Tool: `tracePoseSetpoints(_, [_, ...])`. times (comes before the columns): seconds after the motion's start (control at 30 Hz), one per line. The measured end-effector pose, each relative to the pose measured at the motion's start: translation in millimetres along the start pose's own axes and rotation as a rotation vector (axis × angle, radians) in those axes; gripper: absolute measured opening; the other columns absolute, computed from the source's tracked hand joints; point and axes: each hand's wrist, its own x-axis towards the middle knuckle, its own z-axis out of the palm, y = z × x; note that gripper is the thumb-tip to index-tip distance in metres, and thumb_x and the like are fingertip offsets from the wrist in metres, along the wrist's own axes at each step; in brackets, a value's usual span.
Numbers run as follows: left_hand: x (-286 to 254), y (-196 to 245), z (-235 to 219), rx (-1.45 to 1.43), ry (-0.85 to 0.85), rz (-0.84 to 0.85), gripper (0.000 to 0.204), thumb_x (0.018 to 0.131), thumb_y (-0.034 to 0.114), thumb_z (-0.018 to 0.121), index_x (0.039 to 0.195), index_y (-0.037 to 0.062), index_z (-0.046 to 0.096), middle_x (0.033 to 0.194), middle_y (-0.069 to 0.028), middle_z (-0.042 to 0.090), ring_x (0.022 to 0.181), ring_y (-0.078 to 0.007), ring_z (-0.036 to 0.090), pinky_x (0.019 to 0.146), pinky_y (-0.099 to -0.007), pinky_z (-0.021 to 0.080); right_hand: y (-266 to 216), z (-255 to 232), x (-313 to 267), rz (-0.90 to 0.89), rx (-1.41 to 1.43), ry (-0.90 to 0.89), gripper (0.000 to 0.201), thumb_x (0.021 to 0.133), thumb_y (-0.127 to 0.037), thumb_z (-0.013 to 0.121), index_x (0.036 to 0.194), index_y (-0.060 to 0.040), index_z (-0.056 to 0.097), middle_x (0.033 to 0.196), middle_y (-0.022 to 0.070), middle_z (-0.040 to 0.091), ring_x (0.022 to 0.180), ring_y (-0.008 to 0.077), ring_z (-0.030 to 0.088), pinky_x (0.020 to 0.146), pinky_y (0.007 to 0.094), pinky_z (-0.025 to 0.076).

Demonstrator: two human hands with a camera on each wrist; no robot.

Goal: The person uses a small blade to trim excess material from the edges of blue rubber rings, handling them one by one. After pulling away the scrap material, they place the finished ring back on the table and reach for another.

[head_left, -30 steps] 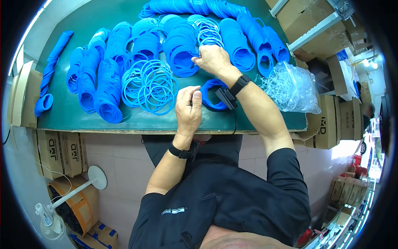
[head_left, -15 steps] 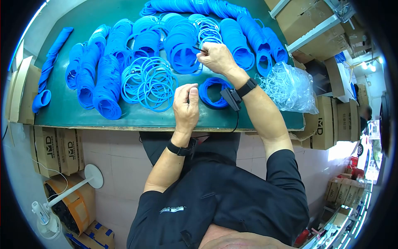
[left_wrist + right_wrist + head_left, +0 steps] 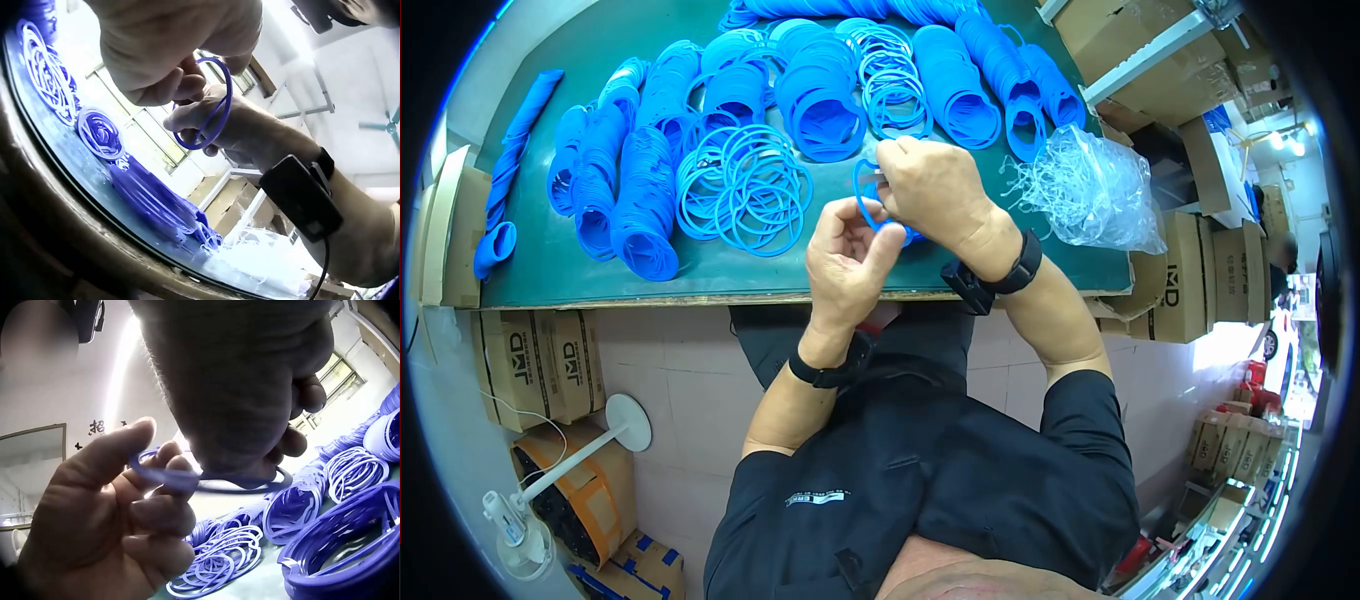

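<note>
A thin blue ring [image 3: 860,190] is held up over the front of the table between both hands. My left hand [image 3: 840,265] curls its fingers at the ring's near side, and in the right wrist view the band [image 3: 165,478] passes between thumb and fingers. The right hand [image 3: 935,190] grips the far side, with curled fingers. A small greyish edge [image 3: 870,180] shows at its fingertips; I cannot tell what it is. In the left wrist view the ring [image 3: 226,103] hangs as a loop by both hands. Below them, a coil of blue rings [image 3: 344,550] is mostly hidden in the head view.
A loose heap of light blue rings [image 3: 745,190] lies left of the hands. Several long stacks of blue rings [image 3: 825,95] line the green table [image 3: 750,280]. A clear plastic bag of pale strips [image 3: 1100,190] sits at the right, near cardboard boxes [image 3: 1185,285].
My right hand has come back from the ring stacks towards my body, bringing a blue ring. The left hand has moved up to it, and its fingers now meet the ring.
</note>
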Motion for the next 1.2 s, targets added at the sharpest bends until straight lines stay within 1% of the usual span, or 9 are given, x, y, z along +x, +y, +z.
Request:
tracePoseSetpoints(0.1, [-3.4, 4.9, 2.4, 0.021, 0.054, -0.092, 0.011, 0.105, 0.014, 0.068, 0.106, 0.0032, 0.066, 0.09, -0.0027, 0.068, 0.071, -0.0063, 0.06, 0.065, -0.0206, 0.048, -2.9, -2.9, -5.3, 0.003, -0.019, -0.023, 0.012, 0.082, -0.014, 0.071, 0.084, -0.006, 0.063, 0.078, 0.0134, 0.069, 0.065, 0.0325, 0.071, 0.055, 0.0414, 0.057])
tracePoseSetpoints(0.33, [-5.6, -5.1, -6.7, -0.192, 0.176, -0.152, 0.014, 0.107, 0.016, 0.064, 0.107, 0.0025, 0.066, 0.089, -0.0066, 0.07, 0.064, -0.0098, 0.063, 0.056, -0.0228, 0.05, 12.8, -7.6, -13.0, 0.139, 0.332, 0.011, 0.019, 0.087, -0.02, 0.075, 0.09, -0.0037, 0.066, 0.078, 0.0157, 0.068, 0.07, 0.0342, 0.07, 0.062, 0.0442, 0.055])
tracePoseSetpoints(0.4, [-11.2, -3.4, -9.7, -0.168, 0.141, -0.207, 0.017, 0.108, 0.018, 0.063, 0.109, 0.0022, 0.066, 0.089, -0.0065, 0.07, 0.063, -0.0086, 0.061, 0.056, -0.0211, 0.048, 17.1, -5.3, -15.9, 0.234, 0.571, -0.059, 0.019, 0.089, -0.016, 0.08, 0.093, -0.0006, 0.069, 0.075, 0.0135, 0.067, 0.063, 0.0242, 0.063, 0.059, 0.0357, 0.049])
tracePoseSetpoints(0.53, [-0.7, -2.2, -30.1, -0.215, 0.037, -0.197, 0.026, 0.11, 0.025, 0.059, 0.118, 0.0012, 0.066, 0.089, -0.0051, 0.07, 0.065, -0.006, 0.058, 0.059, -0.0185, 0.044, 12.6, -11.8, -23.6, 0.232, 0.643, -0.092, 0.014, 0.09, -0.012, 0.077, 0.094, 0.0007, 0.072, 0.073, 0.0132, 0.065, 0.062, 0.0196, 0.06, 0.058, 0.0334, 0.048])
tracePoseSetpoints(0.6, [-0.3, 1.3, -31.8, -0.147, -0.002, -0.248, 0.027, 0.11, 0.026, 0.06, 0.117, 0.001, 0.068, 0.087, -0.0041, 0.07, 0.064, -0.0045, 0.054, 0.059, -0.0182, 0.042, 6.1, -19.1, -22.2, 0.203, 0.686, -0.106, 0.016, 0.089, -0.017, 0.075, 0.088, -0.0012, 0.072, 0.074, 0.018, 0.066, 0.066, 0.034, 0.066, 0.06, 0.0416, 0.05])
tracePoseSetpoints(0.83, [-7.2, -4.1, -30.2, -0.194, -0.037, -0.427, 0.024, 0.109, 0.024, 0.062, 0.113, 0.002, 0.071, 0.08, -0.0009, 0.067, 0.06, -0.0032, 0.053, 0.055, -0.0174, 0.041, 6.2, -16.1, -26.6, 0.25, 0.65, -0.192, 0.016, 0.088, -0.016, 0.075, 0.089, -0.0004, 0.073, 0.076, 0.0185, 0.068, 0.07, 0.0344, 0.068, 0.063, 0.0415, 0.052])
tracePoseSetpoints(1.0, [-11.6, -14.5, -25.5, -0.12, 0.109, -0.379, 0.023, 0.108, 0.018, 0.061, 0.117, -0.0004, 0.072, 0.075, -0.0015, 0.065, 0.055, -0.0037, 0.05, 0.051, -0.0175, 0.039, -7.5, -19.7, -30.7, 0.202, 0.567, 0.029, 0.029, 0.091, -0.019, 0.076, 0.112, -0.001, 0.065, 0.099, 0.0196, 0.069, 0.083, 0.0383, 0.069, 0.07, 0.0446, 0.055])
tracePoseSetpoints(1.13, [-14.8, -18.8, -22.3, -0.056, 0.115, -0.347, 0.023, 0.108, 0.017, 0.061, 0.118, -0.0006, 0.072, 0.075, -0.0011, 0.064, 0.053, -0.0033, 0.049, 0.049, -0.0176, 0.038, -27.0, -22.4, -37.5, 0.27, 0.545, 0.048, 0.025, 0.095, -0.017, 0.072, 0.112, -0.0028, 0.06, 0.1, 0.0182, 0.066, 0.083, 0.0393, 0.068, 0.071, 0.0465, 0.056])
tracePoseSetpoints(1.2, [-15.7, -22.1, -22.7, -0.07, 0.11, -0.352, 0.025, 0.108, 0.017, 0.062, 0.121, -0.0009, 0.072, 0.075, -0.0009, 0.065, 0.053, -0.0029, 0.049, 0.048, -0.0176, 0.038, -33.6, -10.1, -45.0, 0.157, 0.528, 0.101, 0.016, 0.097, -0.013, 0.068, 0.104, -0.0029, 0.058, 0.094, 0.0169, 0.065, 0.082, 0.0386, 0.068, 0.069, 0.0468, 0.055])
